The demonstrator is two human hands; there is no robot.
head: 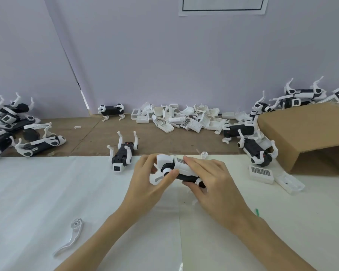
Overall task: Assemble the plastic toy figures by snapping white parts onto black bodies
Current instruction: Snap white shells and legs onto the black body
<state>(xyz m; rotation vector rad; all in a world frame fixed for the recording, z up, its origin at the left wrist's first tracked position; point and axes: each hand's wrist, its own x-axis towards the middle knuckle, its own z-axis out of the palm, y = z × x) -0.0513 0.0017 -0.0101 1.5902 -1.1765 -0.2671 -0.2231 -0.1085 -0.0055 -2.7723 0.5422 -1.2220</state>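
both hands [145, 178] [209, 178] grip toy figure [181, 170] — white sheet [47, 192]

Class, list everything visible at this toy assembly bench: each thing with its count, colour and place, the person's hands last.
Held toy figure: one, black body with white parts, centre.
Upturned toy figure: one, black-white, behind the hands.
Loose white plastic leg: one, near left.
Pile of white shell parts: many, rear centre.
Finished figures: several, far left and right.
Brown cardboard box: one, right.
Left hand, right hand: both grip the held figure.
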